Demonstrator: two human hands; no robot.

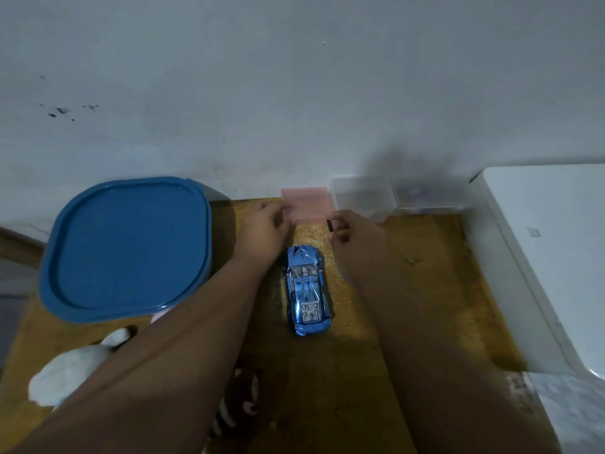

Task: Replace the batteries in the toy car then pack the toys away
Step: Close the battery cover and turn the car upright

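A shiny blue toy car (307,290) stands upright on the wooden table (425,290), nose pointing at the wall. Just beyond it lies a small pink translucent box (306,202) against the wall. My left hand (262,232) grips the pink box at its left edge. My right hand (355,239) is at the box's right corner and pinches a small dark object (330,225) between thumb and fingers; what it is I cannot tell. Both forearms reach in on either side of the car.
A large blue lidded tub (127,247) fills the table's left side. Two clear plastic boxes (363,194) (425,194) sit against the wall at right. A white soft toy (75,365) and a dark plush toy (242,394) lie near me. A white appliance (550,257) borders the right.
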